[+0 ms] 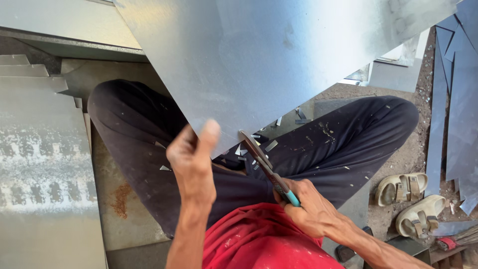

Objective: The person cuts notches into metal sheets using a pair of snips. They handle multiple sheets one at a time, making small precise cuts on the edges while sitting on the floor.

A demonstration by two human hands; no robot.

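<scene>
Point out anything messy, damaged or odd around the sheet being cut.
Small metal offcuts lie scattered over the dark trousers, below the tin snips at the edge of the metal sheet. A rusty patch stains the flat sheet under the person's leg. Nothing else stands out.

We record one person, seen from above. We note a red shirt (259, 239), short-sleeved or sleeveless, flecked with small pale spots at the front. We note dark, near-black trousers (343, 144), loose in cut, dusted with pale specks and small silvery metal slivers. We find both forearms bare, and no glove, ring or watch on the left hand (191, 159) or the right hand (311, 209).
</scene>
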